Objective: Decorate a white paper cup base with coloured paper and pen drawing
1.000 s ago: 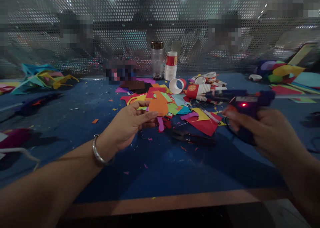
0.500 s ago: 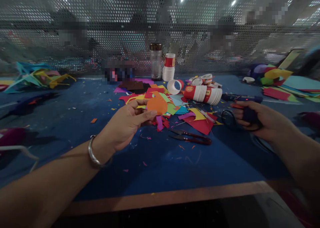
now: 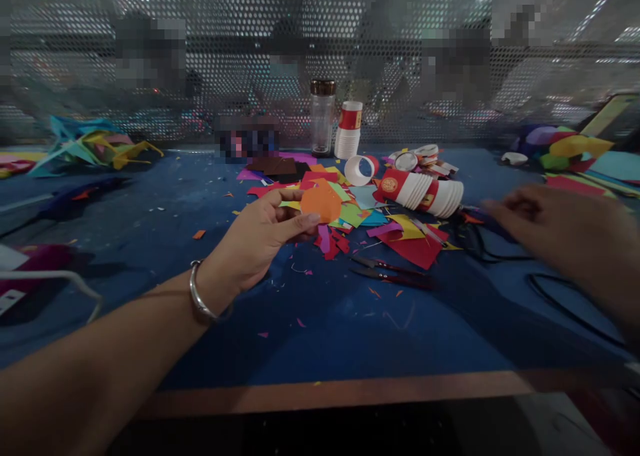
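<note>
My left hand (image 3: 270,229) pinches a roundish orange paper piece (image 3: 321,203) between thumb and fingers, held above the table in front of a pile of coloured paper scraps (image 3: 357,214). My right hand (image 3: 560,229) is smeared by motion, so its grip does not show clearly. Just beside its fingertips is a dark blue glue gun (image 3: 493,224) with an orange-red trigger, partly covered by the hand. A black cable (image 3: 550,286) curves below that hand. Thread snips (image 3: 393,276) with dark red handles lie between my two hands.
Stacked paper cups (image 3: 420,193) lie on their side behind the snips. A lone cup (image 3: 361,171), an upright cup stack (image 3: 349,133) and a glass bottle (image 3: 323,119) stand behind the scraps. Another glue gun (image 3: 83,196) lies left. A perforated metal screen (image 3: 250,63) closes the back.
My right hand, earlier wrapped around the glue gun's handle, has shifted right and turned palm down over it. The view has swung slightly left. My left hand keeps the orange paper pinched.
</note>
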Tool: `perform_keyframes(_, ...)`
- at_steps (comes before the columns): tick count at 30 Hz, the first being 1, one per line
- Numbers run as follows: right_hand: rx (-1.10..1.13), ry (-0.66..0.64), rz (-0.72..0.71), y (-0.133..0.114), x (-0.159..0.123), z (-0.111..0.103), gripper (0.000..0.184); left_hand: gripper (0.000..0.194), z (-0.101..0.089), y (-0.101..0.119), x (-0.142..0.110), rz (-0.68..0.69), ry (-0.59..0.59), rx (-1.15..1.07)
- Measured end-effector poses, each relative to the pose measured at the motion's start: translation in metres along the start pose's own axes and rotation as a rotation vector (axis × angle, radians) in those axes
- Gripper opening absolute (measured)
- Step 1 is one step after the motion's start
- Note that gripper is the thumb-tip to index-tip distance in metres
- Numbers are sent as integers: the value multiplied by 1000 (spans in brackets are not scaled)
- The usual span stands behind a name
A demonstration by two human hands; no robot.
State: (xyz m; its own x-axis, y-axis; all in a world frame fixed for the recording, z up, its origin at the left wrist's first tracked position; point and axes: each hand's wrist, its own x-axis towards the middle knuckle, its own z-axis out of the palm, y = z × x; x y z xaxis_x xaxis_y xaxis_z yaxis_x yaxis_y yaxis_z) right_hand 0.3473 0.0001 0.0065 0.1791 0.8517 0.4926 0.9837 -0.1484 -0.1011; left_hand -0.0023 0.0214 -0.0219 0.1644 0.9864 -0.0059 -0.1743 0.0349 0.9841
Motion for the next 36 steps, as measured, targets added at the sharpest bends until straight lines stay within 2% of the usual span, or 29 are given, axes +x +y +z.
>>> perform_keyframes(2,149,-68,-92,-28,-10,-5,20,48,1,0,0,4,-5,9)
perform_keyframes(5,397,-292,-399,-77,-19,-1,20,47,1,-1,1,21,-2,33)
perform_keyframes(6,423,-387,-472,-91,-19,4,20,47,1,-1,1,30,2,40)
perform_keyframes(8,415,-486,-551,-114,-17,14,15,46,-1,-3,3,47,12,53)
perform_keyframes(11,347,-550,-624,-133,-13,27,14,48,-3,-5,6,61,26,51)
perform_keyframes(21,333,-583,-556,-140,-16,34,17,51,-2,-5,8,56,46,52)
perform_keyframes(26,346,-603,-525,-142,-13,36,13,56,-2,-6,8,45,39,51)
perform_keyframes(36,365,-614,-487,-144,-13,37,11,55,-3,-8,10,56,31,57)
